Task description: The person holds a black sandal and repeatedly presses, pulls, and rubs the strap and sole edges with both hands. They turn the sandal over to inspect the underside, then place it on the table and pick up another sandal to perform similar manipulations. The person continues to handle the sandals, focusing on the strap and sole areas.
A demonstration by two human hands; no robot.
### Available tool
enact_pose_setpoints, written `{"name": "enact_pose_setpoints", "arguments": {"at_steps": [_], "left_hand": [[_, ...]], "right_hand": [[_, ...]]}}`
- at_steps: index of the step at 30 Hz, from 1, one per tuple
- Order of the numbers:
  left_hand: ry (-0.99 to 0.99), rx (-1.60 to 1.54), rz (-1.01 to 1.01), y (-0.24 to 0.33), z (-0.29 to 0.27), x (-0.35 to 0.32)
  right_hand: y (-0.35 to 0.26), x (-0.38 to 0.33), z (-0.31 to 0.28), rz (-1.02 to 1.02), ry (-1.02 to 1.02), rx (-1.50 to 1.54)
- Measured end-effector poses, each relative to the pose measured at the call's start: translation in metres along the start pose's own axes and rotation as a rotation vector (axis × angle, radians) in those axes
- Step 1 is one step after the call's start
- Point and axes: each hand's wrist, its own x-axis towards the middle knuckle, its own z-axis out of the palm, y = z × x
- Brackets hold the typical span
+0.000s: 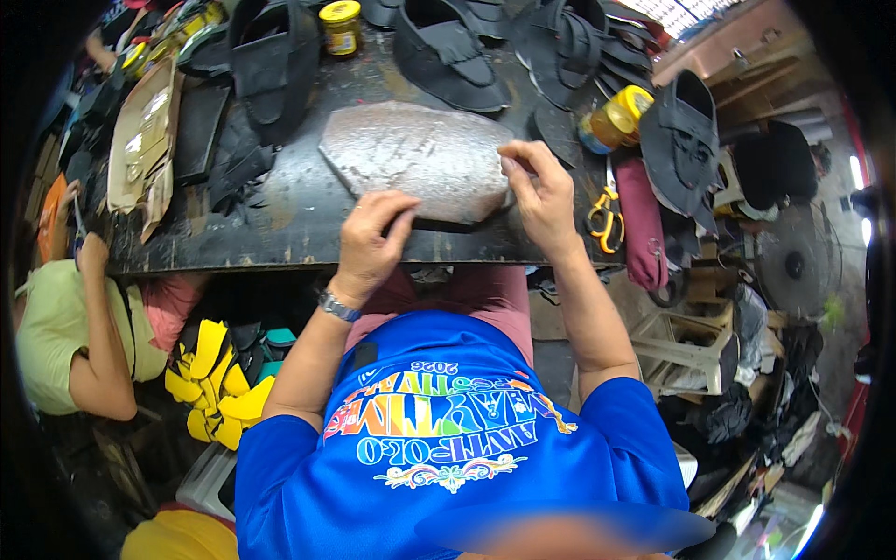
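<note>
A worn grey slab with an angular outline and a scuffed, shiny top lies on the dark workbench in front of me. My left hand is at its near left edge, thumb and fingers drawn together in a pinch. At the slab's right end is my right hand, its thumb and forefinger also closed together. Whatever sits between the fingertips of either hand is too small or hidden to make out. Yellow-handled scissors lie right of my right hand, beside a rolled maroon cloth.
Black shoe uppers line the bench's far side. Jars with yellow lids stand at the back and right. Brown packaging and black scraps lie left. A co-worker sits at left, near yellow cut pieces.
</note>
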Motion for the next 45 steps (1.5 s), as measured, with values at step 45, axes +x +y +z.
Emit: {"name": "enact_pose_setpoints", "arguments": {"at_steps": [45], "left_hand": [[0.237,-1.439,-0.800,-0.024,-0.026,0.003]], "right_hand": [[-0.034,0.074,0.012,-0.186,0.187,-0.142]]}}
